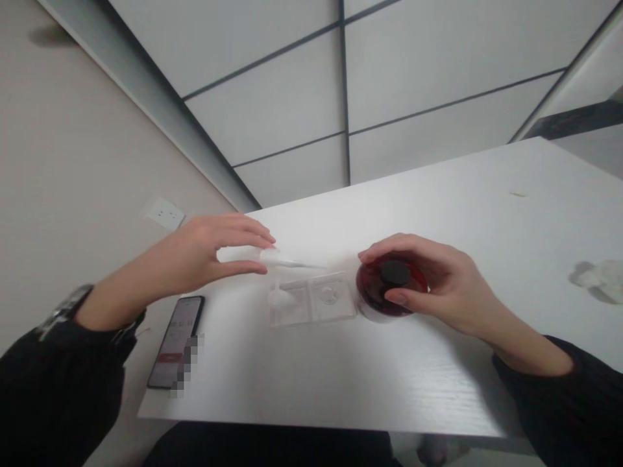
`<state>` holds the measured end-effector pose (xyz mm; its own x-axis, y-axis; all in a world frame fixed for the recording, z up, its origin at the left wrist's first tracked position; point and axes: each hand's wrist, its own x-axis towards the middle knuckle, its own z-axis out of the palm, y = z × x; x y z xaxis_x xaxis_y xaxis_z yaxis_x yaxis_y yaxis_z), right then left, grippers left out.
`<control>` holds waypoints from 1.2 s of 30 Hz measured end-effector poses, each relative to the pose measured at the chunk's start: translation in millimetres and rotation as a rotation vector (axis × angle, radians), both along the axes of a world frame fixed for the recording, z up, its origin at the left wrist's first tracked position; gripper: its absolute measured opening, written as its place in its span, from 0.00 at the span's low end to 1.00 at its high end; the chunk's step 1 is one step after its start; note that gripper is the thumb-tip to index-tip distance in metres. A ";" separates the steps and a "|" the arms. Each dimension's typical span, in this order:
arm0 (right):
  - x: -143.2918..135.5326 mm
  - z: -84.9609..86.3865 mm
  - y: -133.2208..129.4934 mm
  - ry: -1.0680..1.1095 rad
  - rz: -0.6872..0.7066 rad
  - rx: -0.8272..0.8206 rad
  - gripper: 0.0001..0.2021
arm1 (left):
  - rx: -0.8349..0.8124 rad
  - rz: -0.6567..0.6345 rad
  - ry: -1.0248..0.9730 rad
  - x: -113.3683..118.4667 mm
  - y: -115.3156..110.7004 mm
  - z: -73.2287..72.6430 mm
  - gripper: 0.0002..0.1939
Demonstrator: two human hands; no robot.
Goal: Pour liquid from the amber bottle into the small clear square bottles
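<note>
My right hand point(438, 279) is wrapped round a dark red bottle point(368, 292) with a black cap point(394, 273), which stands on the white table point(311, 383). My left hand point(228, 250) has its thumb and fingers apart, beside the end of a white tube-like item point(282, 259) with a thin tip pointing right; its fingertips are near or touching that end. Just in front of the white item lies a clear plastic case point(314, 319) with two compartments. Something white shows in its left compartment, and a small round clear piece point(329, 295) in the right one.
A phone point(176, 340) with its screen lit lies at the table's left edge. Crumpled white material point(601, 280) is at the far right, and a small pale scrap point(518, 194) is at the back right. A wall socket point(166, 213) is behind my left hand.
</note>
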<state>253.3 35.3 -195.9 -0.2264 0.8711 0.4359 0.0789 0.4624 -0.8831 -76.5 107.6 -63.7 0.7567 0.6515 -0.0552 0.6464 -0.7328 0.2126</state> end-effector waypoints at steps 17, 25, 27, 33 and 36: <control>-0.4 -0.2 -0.2 -0.021 0.000 -0.024 0.17 | 0.082 -0.192 0.360 63.6 -35.9 38.6 0.10; -1.6 -0.8 0.6 -0.017 0.009 -0.034 0.17 | 0.070 -0.257 0.513 93.9 -29.4 -12.1 0.10; -1.2 -0.2 0.7 -0.018 0.014 -0.030 0.17 | 0.080 -0.280 0.426 90.5 -28.8 -23.5 0.14; -0.3 -0.7 1.6 -0.016 0.016 -0.042 0.19 | 0.126 0.110 -0.224 36.2 -55.9 -52.5 0.43; 1.7 -4.1 1.4 -0.016 0.018 -0.018 0.21 | -0.019 0.349 -0.473 6.0 -78.3 -85.2 0.53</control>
